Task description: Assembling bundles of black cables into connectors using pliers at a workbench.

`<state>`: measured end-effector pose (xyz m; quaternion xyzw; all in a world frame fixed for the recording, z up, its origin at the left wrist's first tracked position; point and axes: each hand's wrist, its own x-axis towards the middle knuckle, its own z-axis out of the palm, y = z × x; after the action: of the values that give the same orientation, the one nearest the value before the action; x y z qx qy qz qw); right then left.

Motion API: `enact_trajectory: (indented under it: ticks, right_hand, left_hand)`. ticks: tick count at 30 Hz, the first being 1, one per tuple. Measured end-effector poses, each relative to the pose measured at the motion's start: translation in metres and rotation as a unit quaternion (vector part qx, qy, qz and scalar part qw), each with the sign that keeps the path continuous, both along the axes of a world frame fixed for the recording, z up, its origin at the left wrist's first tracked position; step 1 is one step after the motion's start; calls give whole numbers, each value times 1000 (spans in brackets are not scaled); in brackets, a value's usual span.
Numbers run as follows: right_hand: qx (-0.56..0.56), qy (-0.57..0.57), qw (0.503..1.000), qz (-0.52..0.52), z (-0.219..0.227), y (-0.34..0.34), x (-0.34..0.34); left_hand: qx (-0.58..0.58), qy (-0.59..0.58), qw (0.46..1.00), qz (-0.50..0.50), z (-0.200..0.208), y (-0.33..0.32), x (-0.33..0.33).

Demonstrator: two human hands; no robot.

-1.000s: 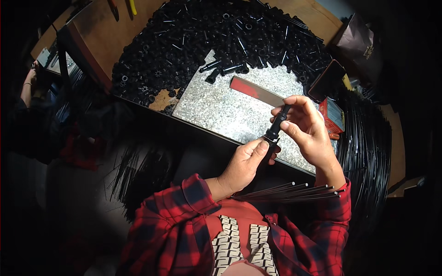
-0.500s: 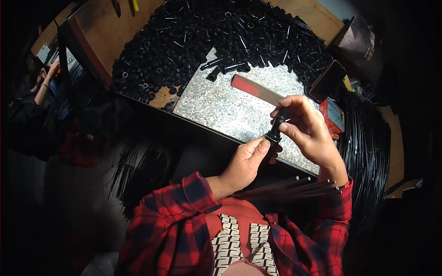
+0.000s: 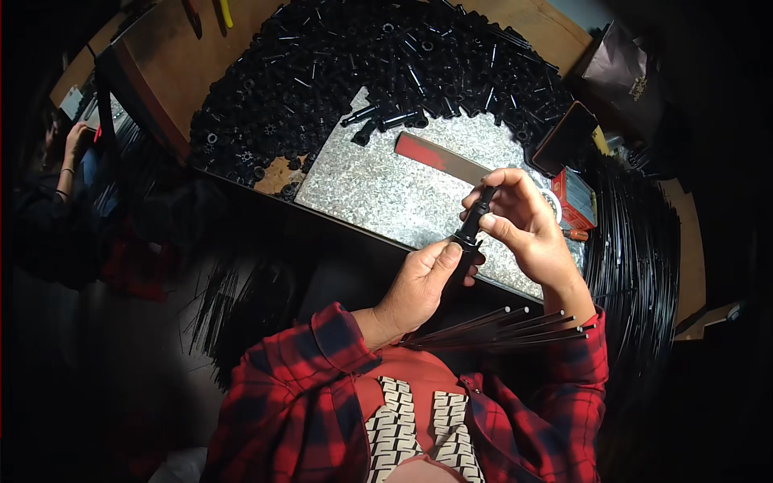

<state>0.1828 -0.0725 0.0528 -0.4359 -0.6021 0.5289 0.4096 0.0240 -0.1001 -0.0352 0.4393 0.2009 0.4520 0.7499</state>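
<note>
A slim black tubular fitting (image 3: 473, 223) with a wider collar is held tilted between my hands, above the near edge of a speckled grey board (image 3: 362, 189). My left hand (image 3: 420, 283) is closed around its lower end, the thumb lying near the collar. Higher up, my right hand (image 3: 535, 233) pinches the fitting between thumb and fingers. The fitting's bottom is hidden by my left hand. Several thin black rods (image 3: 515, 324) with pale tips stretch across my lap below the hands. Beyond them on the board lies a flat red-and-brown strip (image 3: 439, 159).
A large heap of small black parts (image 3: 338, 72) covers the table's far side. To the right are a phone-like dark slab (image 3: 564, 137), a red box (image 3: 576, 200) and a thick bundle of black rods (image 3: 632, 258). Another person's arm (image 3: 71, 157) shows at far left.
Both hands and the fitting sit slightly further left in the picture, as does the whole table. The grip on the fitting looks much the same. The rods on my lap appear more spread.
</note>
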Motion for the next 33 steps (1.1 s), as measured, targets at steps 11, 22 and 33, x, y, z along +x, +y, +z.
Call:
enact_trajectory:
  ticks: [11, 22, 33]
  right_hand:
    - [-3, -12, 999, -43, -1, -2, -4]
    - [79, -251, 965, 12, -6, -17, -4]
    - [-3, -206, 978, 34, -1, -11, -2]
  left_hand:
    - [5, -17, 1000, 19, -8, 2, 2]
    - [-25, -53, 998, 21, -17, 5, -2]
    - [-43, -47, 998, -18, -11, 7, -3]
